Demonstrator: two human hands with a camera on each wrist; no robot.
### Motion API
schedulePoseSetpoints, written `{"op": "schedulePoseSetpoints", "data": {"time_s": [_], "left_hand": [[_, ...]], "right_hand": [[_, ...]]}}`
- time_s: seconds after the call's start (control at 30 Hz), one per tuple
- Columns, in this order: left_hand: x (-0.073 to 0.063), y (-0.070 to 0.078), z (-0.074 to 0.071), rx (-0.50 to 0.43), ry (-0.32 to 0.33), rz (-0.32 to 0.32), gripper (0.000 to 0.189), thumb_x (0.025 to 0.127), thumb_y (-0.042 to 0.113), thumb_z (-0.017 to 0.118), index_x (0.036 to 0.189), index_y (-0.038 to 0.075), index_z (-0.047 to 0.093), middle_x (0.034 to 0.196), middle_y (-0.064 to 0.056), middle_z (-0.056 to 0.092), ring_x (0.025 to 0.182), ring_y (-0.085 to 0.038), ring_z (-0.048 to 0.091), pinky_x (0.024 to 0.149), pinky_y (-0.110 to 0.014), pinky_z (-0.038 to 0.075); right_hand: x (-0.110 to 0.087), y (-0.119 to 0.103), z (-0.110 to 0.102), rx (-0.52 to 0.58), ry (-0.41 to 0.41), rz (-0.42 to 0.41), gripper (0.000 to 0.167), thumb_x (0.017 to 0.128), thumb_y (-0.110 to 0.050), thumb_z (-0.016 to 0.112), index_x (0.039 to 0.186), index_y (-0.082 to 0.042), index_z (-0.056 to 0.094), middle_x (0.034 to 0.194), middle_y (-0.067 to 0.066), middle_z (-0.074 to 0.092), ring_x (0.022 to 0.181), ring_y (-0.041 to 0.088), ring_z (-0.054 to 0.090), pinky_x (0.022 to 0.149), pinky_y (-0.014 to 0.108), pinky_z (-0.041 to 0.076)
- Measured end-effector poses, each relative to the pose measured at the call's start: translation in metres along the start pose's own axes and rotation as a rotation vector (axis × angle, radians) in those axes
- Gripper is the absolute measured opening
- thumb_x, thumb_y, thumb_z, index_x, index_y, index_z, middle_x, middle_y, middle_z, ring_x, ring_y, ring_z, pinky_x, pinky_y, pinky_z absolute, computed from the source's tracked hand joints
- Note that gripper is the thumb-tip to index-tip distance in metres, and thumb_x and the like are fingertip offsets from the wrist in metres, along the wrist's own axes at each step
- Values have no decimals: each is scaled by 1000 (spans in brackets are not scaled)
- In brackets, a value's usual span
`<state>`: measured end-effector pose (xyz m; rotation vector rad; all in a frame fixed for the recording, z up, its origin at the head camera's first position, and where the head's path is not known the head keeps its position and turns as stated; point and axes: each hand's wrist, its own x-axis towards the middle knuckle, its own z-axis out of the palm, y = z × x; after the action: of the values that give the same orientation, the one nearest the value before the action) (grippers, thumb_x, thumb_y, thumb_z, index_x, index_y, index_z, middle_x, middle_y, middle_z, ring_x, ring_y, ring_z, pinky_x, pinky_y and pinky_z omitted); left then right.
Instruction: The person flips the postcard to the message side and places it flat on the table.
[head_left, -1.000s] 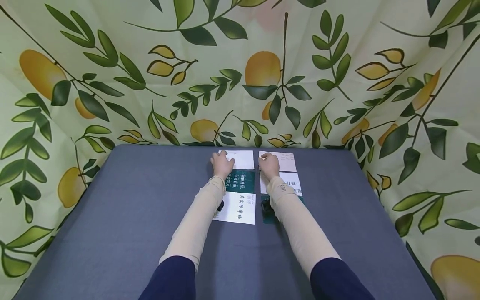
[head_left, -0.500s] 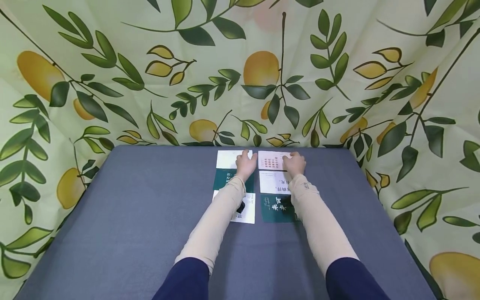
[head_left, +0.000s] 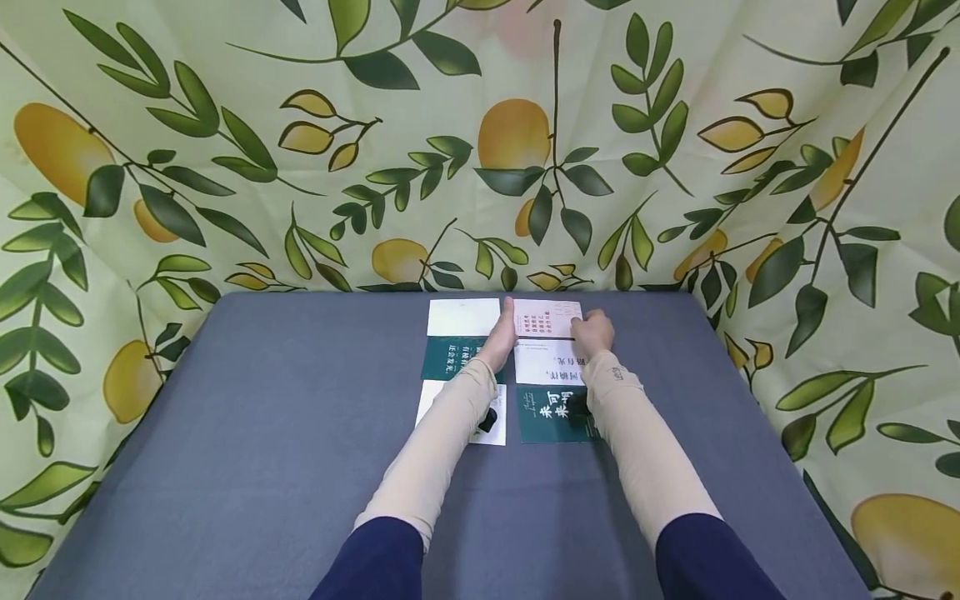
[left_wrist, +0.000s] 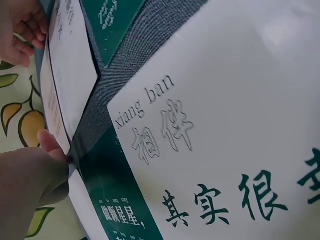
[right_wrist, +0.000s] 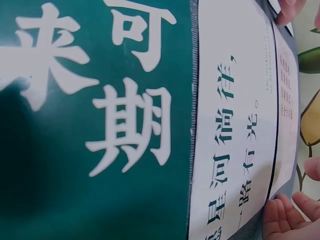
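Cards lie flat in two columns of three. My left hand stands on edge in the gap between the columns, beside the left edge of the pink card, thumb upward. At that card's right edge is my right hand, fingers bent, fingertips touching or very close to the edge. Below the pink card lie a white card and a green card. The left column holds a white card, a green card and another white card, partly hidden by my left forearm.
The cards lie on a grey-blue cloth-covered table, near its far edge. Behind and on both sides hangs a curtain printed with leaves and yellow fruit. Small dark wrist cameras sit under the forearms.
My left hand has moved right from the top-left white card to the gap between columns. My right hand has moved from the pink card's left part to its right edge.
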<state>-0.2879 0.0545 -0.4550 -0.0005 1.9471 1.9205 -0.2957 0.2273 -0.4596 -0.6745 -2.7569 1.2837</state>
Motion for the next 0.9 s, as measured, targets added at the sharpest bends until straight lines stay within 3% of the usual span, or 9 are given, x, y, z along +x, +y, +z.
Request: {"op": "schedulePoseSetpoints", "data": {"time_s": [0.17, 0.3, 0.53, 0.8, 0.9], "left_hand": [[4, 0, -3, -128, 53, -65, 77, 93, 65, 7, 150, 16, 19, 145, -22, 31, 111, -30, 40, 98, -36, 33], [4, 1, -6, -222, 60, -105, 76, 93, 65, 10, 151, 16, 12, 151, -22, 26, 123, -31, 40, 105, -35, 33], [6, 2, -7, -482, 100, -144, 77, 95, 62, 18, 150, 8, 15, 149, -27, 26, 135, -35, 32, 114, -40, 26], [6, 7, -4, -542, 85, -101, 79, 97, 57, 21, 148, -1, 11, 149, -28, 18, 131, -37, 40, 110, -36, 34], [7, 10, -5, -539, 83, -84, 78, 97, 56, 21, 148, -2, 11, 147, -25, 19, 128, -37, 43, 108, -36, 37]], "right_hand": [[1, 0, 1, 15, 12, 14, 49, 92, -22, 46, 133, 5, 44, 133, 25, 48, 126, 38, 43, 109, 44, 33], [2, 2, 2, 47, 3, 35, 50, 93, -22, 45, 135, 3, 41, 136, 24, 46, 129, 36, 41, 110, 43, 32], [5, 8, 5, 138, 20, 48, 49, 95, -21, 44, 138, 1, 40, 141, 21, 43, 132, 34, 39, 111, 42, 32], [5, 10, 7, 299, 79, 96, 46, 94, -17, 43, 137, -1, 44, 142, 17, 44, 134, 30, 39, 110, 40, 33], [5, 7, 7, 347, 103, 98, 41, 94, -18, 42, 130, -1, 53, 138, 17, 49, 128, 29, 44, 108, 38, 36]]}}
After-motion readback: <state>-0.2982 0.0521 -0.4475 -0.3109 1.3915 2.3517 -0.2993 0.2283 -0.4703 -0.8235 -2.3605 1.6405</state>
